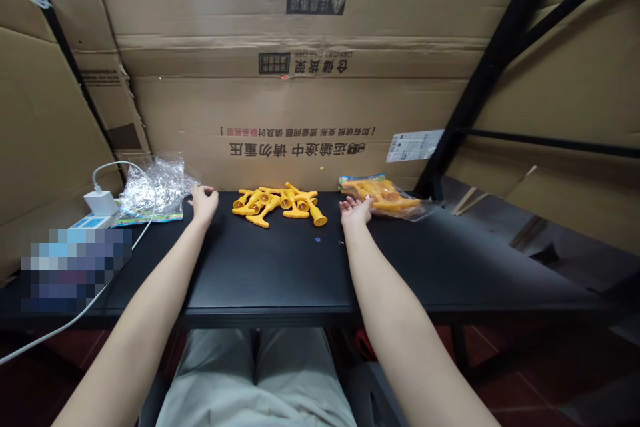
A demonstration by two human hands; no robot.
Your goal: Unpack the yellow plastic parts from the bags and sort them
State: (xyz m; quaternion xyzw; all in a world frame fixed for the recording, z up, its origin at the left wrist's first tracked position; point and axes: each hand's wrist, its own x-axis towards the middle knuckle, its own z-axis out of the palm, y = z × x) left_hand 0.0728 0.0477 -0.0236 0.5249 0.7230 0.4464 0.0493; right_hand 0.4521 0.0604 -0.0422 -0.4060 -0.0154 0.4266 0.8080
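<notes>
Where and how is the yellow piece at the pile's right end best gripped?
Probably pinch the yellow piece by its narrow stem behind the flared end, coming from its right: that end juts toward the camera, while other pieces crowd its left.

Upside down on the cardboard panel at twelve o'clock, dark print is reading "如有破损 变形 质量等问题 联系客服 为您解决", with 联系客服 showing in red, while beneath it a dark box is bearing a warning triangle and "注意事项", and "仓储货架" is standing lower down. Toward eleven o'clock, near the centre, "如有破损 变形 质量问题 请及时联系客服" is running in brackets above a larger "运输中请勿重压". The white label at two o'clock and the cardboard flap at ten o'clock are carrying print too small to read.
</notes>
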